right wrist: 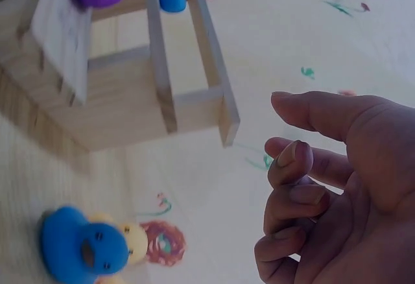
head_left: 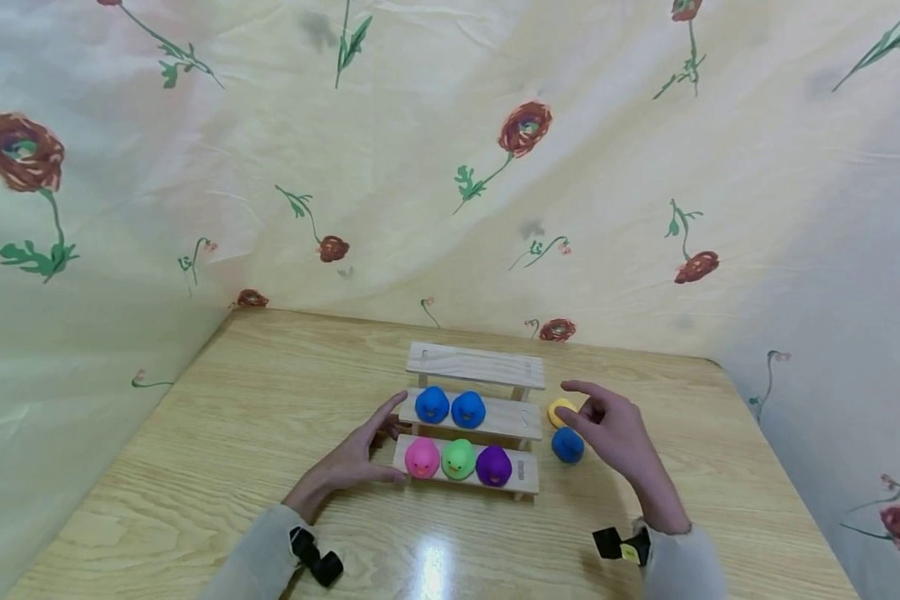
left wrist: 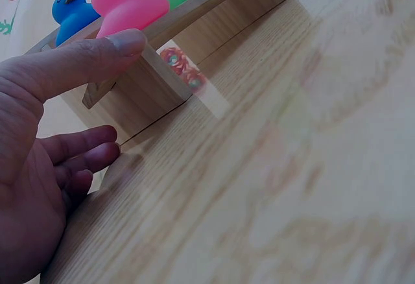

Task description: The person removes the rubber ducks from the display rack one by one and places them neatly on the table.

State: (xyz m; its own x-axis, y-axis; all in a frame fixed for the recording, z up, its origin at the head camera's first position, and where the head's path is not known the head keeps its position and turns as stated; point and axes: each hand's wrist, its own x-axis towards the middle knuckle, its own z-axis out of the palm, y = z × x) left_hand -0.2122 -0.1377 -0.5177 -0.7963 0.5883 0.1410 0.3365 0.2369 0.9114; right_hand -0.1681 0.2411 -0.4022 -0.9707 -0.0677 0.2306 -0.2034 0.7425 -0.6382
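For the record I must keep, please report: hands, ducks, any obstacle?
Left hand at left end of shelf; right hand empty. Five ducks on shelf; yellow duck and blue duck on table. No obstacle seen.

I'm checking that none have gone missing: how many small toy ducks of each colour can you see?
Blue rounded rubbery-looking toy ducks: 3
Pink rounded rubbery-looking toy duck: 1
Green rounded rubbery-looking toy duck: 1
Purple rounded rubbery-looking toy duck: 1
Yellow rounded rubbery-looking toy duck, partly hidden by the right hand: 1
Total: 7
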